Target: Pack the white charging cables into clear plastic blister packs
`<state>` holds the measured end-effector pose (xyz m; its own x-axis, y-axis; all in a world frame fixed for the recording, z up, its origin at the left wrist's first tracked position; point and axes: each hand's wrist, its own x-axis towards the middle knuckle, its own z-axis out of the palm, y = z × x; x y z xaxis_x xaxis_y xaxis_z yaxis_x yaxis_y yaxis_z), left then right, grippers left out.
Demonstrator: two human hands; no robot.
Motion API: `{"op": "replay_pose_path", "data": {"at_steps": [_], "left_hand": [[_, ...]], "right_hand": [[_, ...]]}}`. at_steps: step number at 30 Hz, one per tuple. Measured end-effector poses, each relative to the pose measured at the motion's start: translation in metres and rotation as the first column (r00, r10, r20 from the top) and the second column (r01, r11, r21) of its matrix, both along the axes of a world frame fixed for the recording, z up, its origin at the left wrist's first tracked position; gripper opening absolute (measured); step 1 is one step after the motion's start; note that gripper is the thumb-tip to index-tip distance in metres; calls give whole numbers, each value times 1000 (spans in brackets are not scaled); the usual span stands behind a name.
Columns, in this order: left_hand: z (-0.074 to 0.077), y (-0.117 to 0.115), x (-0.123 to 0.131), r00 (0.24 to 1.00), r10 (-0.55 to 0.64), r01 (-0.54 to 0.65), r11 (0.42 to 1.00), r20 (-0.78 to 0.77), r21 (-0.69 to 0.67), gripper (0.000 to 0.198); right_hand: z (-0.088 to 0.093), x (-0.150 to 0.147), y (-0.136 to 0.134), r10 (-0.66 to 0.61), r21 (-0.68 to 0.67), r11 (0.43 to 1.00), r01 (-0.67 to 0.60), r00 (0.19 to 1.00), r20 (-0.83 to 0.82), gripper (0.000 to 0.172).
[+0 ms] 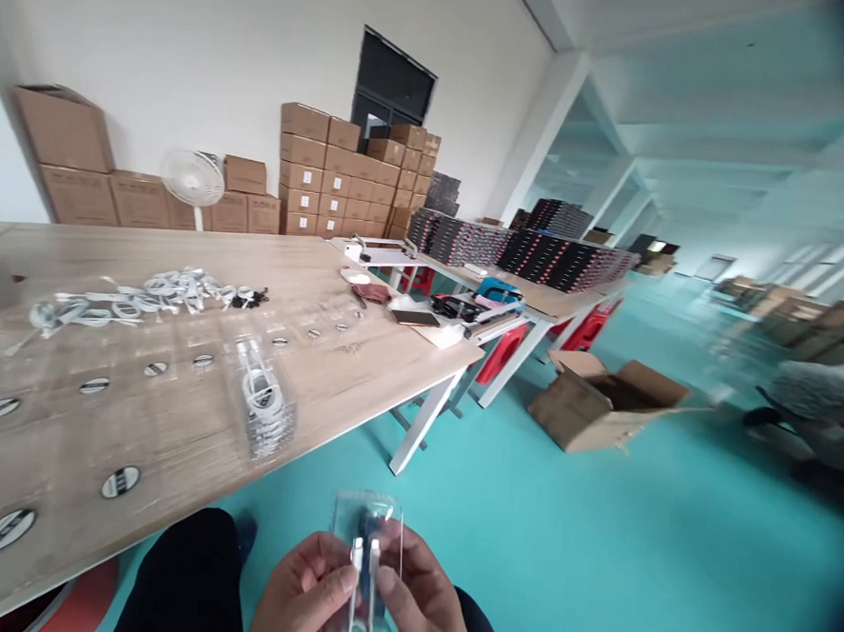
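Low in front of me, my left hand [309,586] and my right hand [423,593] close from both sides around a clear plastic blister pack [369,501]. Two ends of a white cable [372,580] stand side by side in the pack, and both thumbs press against them. The cable's lower part runs out of the picture. On the table to the left lies a stack of filled clear packs [263,402], each showing a coiled white cable. Behind it are a heap of loose white cables [173,291] and some small black pieces [252,296].
Several flat clear packs with oval labels [120,482] cover the wooden table [346,383]. A white fan [192,178] and stacked cartons [302,175] stand by the wall. An open cardboard box [588,412] sits on the green floor to the right. Red stools [502,354] are under the far tables.
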<state>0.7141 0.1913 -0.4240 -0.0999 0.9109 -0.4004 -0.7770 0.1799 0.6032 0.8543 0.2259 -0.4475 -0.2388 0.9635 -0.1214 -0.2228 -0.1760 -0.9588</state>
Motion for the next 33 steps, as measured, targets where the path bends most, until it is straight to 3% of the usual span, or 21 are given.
{"op": "replay_pose_path", "data": {"at_steps": [6,12,17,23,29,33], "left_hand": [[-23,4,7,999,-3,3,1000,-40,7,43],[-45,9,6,982,83,-81,997,-170,19,40],[-44,10,9,976,116,-108,993,-183,54,37],[-45,17,13,990,77,-73,996,-116,42,39],[-41,15,15,997,40,-42,999,61,27,29],[-40,9,11,997,73,-75,993,24,87,48]], "right_hand": [[5,-15,1,-91,-180,983,43,960,-266,38],[8,-25,-3,-166,-231,968,101,946,-278,38],[8,-24,0,-157,-217,972,93,940,-302,33],[-11,-19,0,-162,-259,964,65,914,-373,32],[-17,-20,3,-259,-382,919,101,884,-389,43],[-9,-20,7,-262,-390,914,109,894,-364,46]]}}
